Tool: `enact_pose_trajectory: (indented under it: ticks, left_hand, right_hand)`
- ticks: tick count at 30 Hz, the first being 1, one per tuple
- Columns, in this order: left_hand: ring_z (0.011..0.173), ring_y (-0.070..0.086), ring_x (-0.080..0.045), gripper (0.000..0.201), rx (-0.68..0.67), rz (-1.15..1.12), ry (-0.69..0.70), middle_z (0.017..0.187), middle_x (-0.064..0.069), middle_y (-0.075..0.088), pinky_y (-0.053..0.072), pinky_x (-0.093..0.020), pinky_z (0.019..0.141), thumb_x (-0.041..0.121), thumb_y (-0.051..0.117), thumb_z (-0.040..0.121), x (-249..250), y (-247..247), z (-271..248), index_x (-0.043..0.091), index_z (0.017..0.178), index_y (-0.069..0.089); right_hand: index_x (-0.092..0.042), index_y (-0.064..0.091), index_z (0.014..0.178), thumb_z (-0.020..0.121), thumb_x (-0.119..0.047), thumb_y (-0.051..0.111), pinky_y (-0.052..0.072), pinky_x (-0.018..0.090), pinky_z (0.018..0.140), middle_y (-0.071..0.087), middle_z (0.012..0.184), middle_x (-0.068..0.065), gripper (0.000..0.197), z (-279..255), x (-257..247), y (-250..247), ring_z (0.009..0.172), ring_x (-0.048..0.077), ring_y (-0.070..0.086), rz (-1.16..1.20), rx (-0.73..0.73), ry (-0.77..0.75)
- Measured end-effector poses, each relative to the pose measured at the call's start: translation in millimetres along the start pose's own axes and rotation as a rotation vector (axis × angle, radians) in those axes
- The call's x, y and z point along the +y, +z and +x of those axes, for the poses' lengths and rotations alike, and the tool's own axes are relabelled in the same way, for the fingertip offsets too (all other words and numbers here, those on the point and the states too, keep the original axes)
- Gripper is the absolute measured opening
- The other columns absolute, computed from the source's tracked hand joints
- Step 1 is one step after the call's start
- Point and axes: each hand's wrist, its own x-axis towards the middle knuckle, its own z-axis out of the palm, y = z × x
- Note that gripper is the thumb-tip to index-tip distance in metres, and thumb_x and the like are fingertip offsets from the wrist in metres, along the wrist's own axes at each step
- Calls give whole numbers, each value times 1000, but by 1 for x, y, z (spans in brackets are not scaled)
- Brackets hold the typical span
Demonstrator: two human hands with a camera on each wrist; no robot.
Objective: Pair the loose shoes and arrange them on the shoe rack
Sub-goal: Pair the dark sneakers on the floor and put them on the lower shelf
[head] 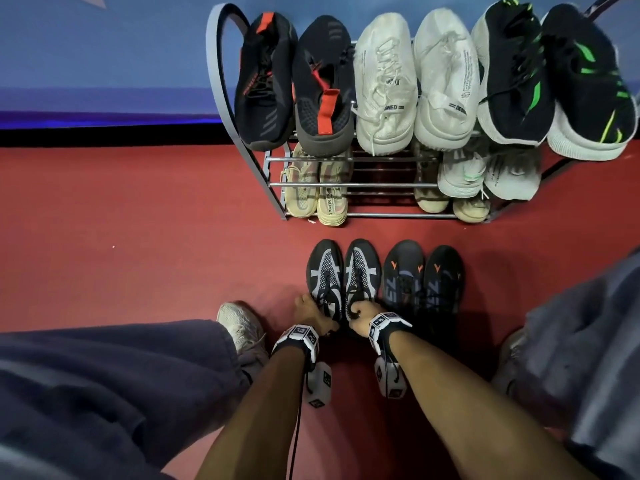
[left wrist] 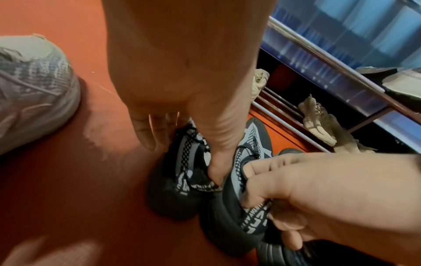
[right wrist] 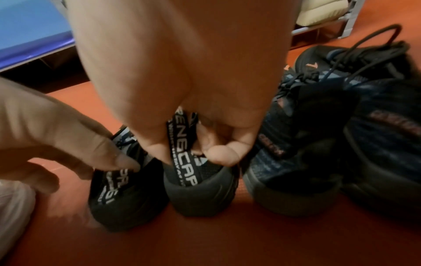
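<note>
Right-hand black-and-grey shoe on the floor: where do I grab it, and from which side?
Grip the heel collar and lettered pull strap, coming from above and behind. The black-and-grey shoe stands with toe toward the rack, heel nearest you; the right hand already pinches there.

- Shoe rack (head: 242, 109) stands far, with pairs on its shelves.
- Two pairs (head: 384, 275) sit side by side on the floor (head: 138, 220), near of the rack.
</note>
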Motion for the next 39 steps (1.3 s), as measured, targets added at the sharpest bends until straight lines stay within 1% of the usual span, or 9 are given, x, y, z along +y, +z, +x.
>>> enact_pose_trajectory:
  ticks: [3, 7, 11, 15, 19, 24, 28, 31, 39]
  left_hand:
    - [126, 48, -27, 117, -47, -113, 7, 134, -6, 43, 46, -40, 106, 33, 99, 42, -7, 4, 1, 15, 137, 32]
    - [118, 55, -17, 104, -103, -313, 55, 126, 5, 53, 46, -31, 102, 25, 97, 57, -21, 19, 1, 18, 135, 28]
    - [109, 65, -22, 91, -65, -423, 109, 118, 2, 67, 52, -39, 99, 32, 91, 61, -44, 35, 8, 24, 136, 40]
    - [109, 68, -25, 82, -60, -536, 187, 115, 1, 71, 53, -49, 97, 34, 83, 57, -71, 60, 37, 23, 131, 48]
    - [106, 67, -26, 70, -61, -547, 220, 114, -6, 70, 53, -43, 98, 7, 74, 67, -51, 38, 12, 7, 133, 49]
    - [91, 64, -26, 46, -7, -576, 243, 97, -11, 67, 53, -36, 88, -28, 56, 78, -51, 37, 13, 2, 113, 55]
    - [84, 59, -18, 41, -43, -368, 140, 90, -1, 62, 52, -39, 84, -8, 60, 84, -53, 29, 16, 32, 84, 50]
    - [90, 61, -20, 28, -36, -228, 98, 95, 1, 63, 54, -39, 89, 8, 62, 85, -59, 25, 18, 34, 83, 50]
    - [67, 47, -10, 47, 49, -459, 194, 69, 13, 57, 39, -34, 71, -20, 42, 70, -63, 41, 18, 27, 74, 50]
  right_hand:
    - [-11, 60, 125, 82, -24, 66, 51, 33, 96, 63, 121, 9, 45, -5, 1, -3, 109, 26, 62, -23, -60, 23]
    - [-8, 58, 130, 84, -26, 69, 48, 36, 101, 59, 132, 15, 50, -9, 4, 0, 121, 32, 57, -133, -110, 35]
    - [-20, 53, 138, 63, -71, 61, 43, 37, 104, 48, 146, 7, 91, -10, 2, 10, 127, 30, 50, -76, -90, 73]
    - [-24, 65, 121, 70, -85, 43, 51, 38, 95, 63, 128, 2, 83, -3, 2, 25, 115, 28, 60, -83, 124, 16]
    - [-16, 60, 111, 78, -76, 53, 51, 34, 73, 69, 105, 6, 68, -12, 1, 38, 97, 30, 68, -173, 283, 56]
    - [-13, 59, 106, 75, -72, 63, 56, 36, 74, 69, 102, 9, 67, -9, -1, 43, 95, 32, 68, -68, 307, 90]
    - [-17, 66, 93, 67, -80, 63, 52, 31, 67, 70, 94, 4, 68, -5, 0, 38, 88, 29, 69, -81, 278, 38]
    - [-18, 65, 88, 70, -77, 64, 52, 31, 70, 69, 95, 4, 62, 0, -2, 31, 91, 27, 68, -124, 237, 9]
    - [-14, 66, 111, 89, -43, 55, 49, 38, 91, 62, 118, 12, 38, 7, -6, 36, 115, 32, 57, -205, 238, -5]
